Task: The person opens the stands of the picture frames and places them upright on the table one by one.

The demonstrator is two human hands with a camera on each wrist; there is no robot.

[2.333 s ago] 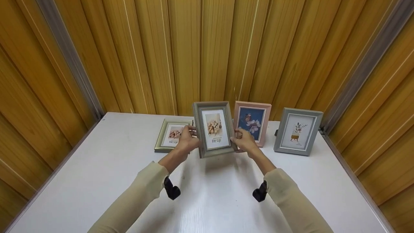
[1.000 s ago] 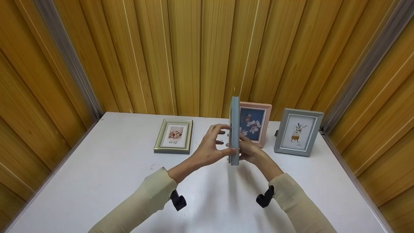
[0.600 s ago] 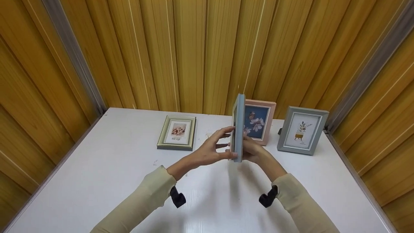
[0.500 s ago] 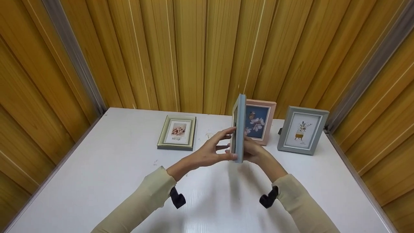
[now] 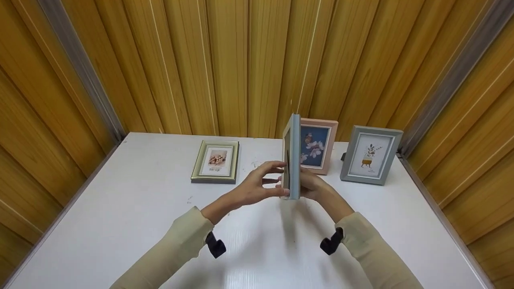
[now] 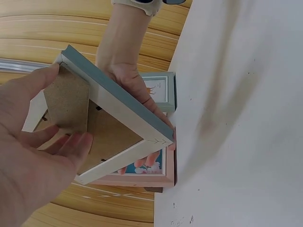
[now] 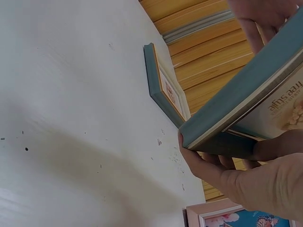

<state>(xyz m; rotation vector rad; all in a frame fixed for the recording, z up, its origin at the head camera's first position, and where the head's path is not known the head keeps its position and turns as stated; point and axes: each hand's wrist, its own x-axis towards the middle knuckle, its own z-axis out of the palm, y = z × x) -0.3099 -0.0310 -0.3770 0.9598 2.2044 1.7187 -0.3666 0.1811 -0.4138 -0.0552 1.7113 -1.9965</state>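
Observation:
A grey-blue picture frame (image 5: 295, 156) is held upright above the table, turned edge-on in the head view. My right hand (image 5: 315, 186) grips its side and lower part; in the right wrist view, the thumb lies on the front side and fingers reach around the bottom corner. The left hand (image 5: 251, 186) is at the back. Seen from the left wrist, its thumb touches near a corner and its curled fingers are at the brown stand flap (image 6: 68, 101), which lies against the backing. The photo side (image 7: 289, 106) faces the right hand.
A gold-rimmed frame (image 5: 195, 172) lies flat at the left on the white table (image 5: 132, 224). A pink frame (image 5: 329, 148) stands close behind the held one. Farther right stands a grey frame (image 5: 349, 156). Wood-panelled walls (image 5: 225, 60) enclose the back and sides.
The held picture frame has turned from facing front to edge-on, its back now towards the left hand. Both hands shifted their hold. During the last half second they barely move.

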